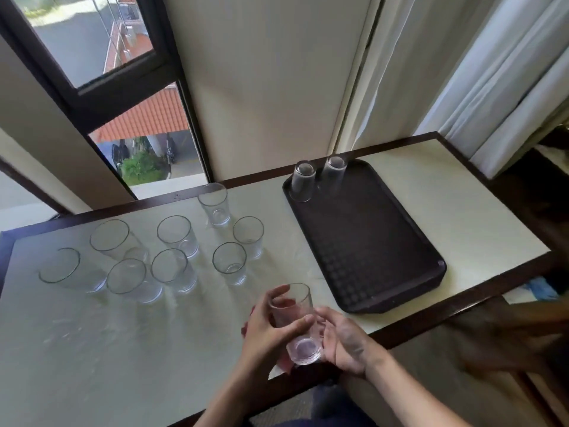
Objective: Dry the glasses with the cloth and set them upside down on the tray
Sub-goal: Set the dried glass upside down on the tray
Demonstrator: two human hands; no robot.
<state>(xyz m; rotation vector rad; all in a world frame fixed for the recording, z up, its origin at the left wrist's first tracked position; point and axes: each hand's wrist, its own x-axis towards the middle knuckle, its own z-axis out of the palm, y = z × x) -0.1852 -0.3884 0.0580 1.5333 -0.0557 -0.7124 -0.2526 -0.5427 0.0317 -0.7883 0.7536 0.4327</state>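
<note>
Hands: my left hand [271, 328] and right hand [345, 343] both grip one glass [294, 323].
Cloth [284, 363]: red, underneath.
Risk: wet glass slips (smooth sides).
Tray [369, 241]: one o'clock.

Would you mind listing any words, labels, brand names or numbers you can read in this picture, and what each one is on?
None can be read.
The glasses on the table and the glass held in both hands are plain.
The dark tray shows only an embossed texture, no lettering.
Nothing legible shows through the window.
</note>
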